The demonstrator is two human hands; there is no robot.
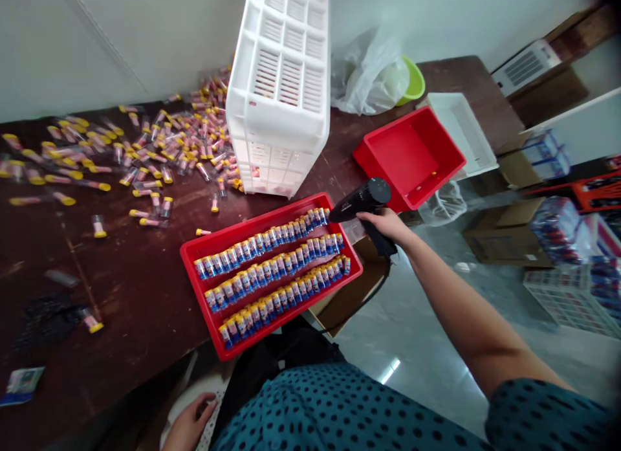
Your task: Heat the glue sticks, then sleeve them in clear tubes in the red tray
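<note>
A black hair dryer (356, 200) is held in my right hand (385, 224), its nozzle over the right end of the rows in a red tray (196, 279). Three rows of small clear tubes (281, 266) with yellow caps and blue labels stand in that tray. My left hand (191, 422) hangs low beside my lap, off the table, with its fingers curled and the thumb apart from them; nothing shows in it.
Many loose pink tubes with yellow caps (184, 140) lie at the back left of the dark table (130, 276). A white basket (276, 114) stands behind the tray. An empty-looking red bin (412, 156) is at the right, near cardboard boxes (504, 234).
</note>
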